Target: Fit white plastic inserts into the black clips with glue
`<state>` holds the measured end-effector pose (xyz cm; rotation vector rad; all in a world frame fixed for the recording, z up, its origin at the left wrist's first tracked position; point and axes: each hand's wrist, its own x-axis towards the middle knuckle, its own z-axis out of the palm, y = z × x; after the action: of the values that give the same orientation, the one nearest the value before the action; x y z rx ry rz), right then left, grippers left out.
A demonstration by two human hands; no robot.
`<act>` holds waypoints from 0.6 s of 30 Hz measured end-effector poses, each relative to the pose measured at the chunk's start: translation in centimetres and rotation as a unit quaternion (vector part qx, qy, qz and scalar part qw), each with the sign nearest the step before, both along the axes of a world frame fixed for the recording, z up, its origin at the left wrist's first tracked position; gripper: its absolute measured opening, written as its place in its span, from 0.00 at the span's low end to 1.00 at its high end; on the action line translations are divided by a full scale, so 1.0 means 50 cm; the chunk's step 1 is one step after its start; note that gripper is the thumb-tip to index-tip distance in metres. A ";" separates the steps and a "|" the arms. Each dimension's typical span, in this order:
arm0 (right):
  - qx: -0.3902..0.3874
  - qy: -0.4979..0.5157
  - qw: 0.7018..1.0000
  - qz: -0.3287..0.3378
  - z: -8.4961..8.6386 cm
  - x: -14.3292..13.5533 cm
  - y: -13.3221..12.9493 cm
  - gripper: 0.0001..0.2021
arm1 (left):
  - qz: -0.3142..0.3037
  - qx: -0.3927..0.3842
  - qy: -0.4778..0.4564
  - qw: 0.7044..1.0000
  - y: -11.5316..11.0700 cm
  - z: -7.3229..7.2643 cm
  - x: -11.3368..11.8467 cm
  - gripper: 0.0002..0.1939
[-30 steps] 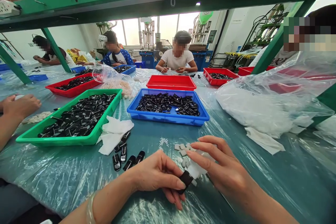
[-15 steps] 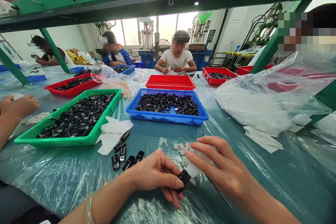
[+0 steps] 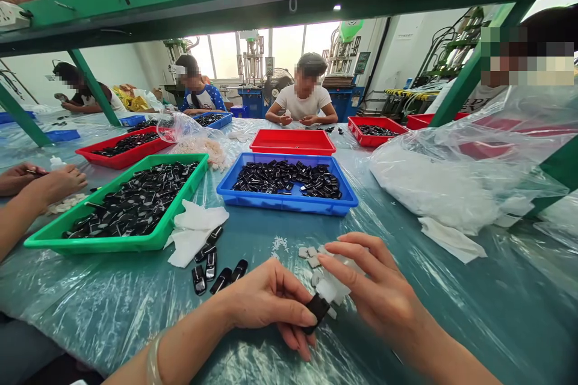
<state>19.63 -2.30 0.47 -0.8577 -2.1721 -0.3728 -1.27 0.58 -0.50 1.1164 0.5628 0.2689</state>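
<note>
My left hand (image 3: pixel 271 298) pinches a small glossy black plastic piece (image 3: pixel 317 311) between thumb and fingers. My right hand (image 3: pixel 383 295) is closed around a small translucent white squeeze bottle (image 3: pixel 329 290), mostly covered by the fingers. Its white end meets the far end of the black piece; whether they touch, I cannot tell. Small pale grey-white pads (image 3: pixel 310 255) lie just behind the bottle, partly hidden by my right hand. A little heap of tiny white bits (image 3: pixel 280 245) is beside them. Several similar black pieces (image 3: pixel 211 266) rest left of my left hand.
Ahead stand a blue tray (image 3: pixel 289 203) and a green tray (image 3: pixel 94 245), both with many black pieces. A white cloth (image 3: pixel 198 225) lies by the green tray. At right is a clear plastic bag (image 3: pixel 433 186) of white material. A co-worker's hands (image 3: pixel 58 183) are at left.
My right hand has shifted slightly left, bringing the bottle's end closer over the black piece. My left hand is nearly still. At left, the co-worker's hands have moved right, showing a white bottle.
</note>
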 end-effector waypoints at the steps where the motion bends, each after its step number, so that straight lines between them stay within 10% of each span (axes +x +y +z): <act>1: -0.004 0.002 1.000 0.005 0.001 0.001 0.001 0.19 | -0.001 0.000 -0.002 1.000 0.000 0.000 -0.001 0.10; 18: -0.017 -0.051 0.998 0.021 0.008 0.016 -0.002 0.13 | 0.000 0.002 0.006 1.000 0.001 0.000 -0.003 0.09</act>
<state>20.43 -2.40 0.87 -0.8263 -2.2937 -0.3658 -1.40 0.63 -0.48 1.1228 0.5740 0.2635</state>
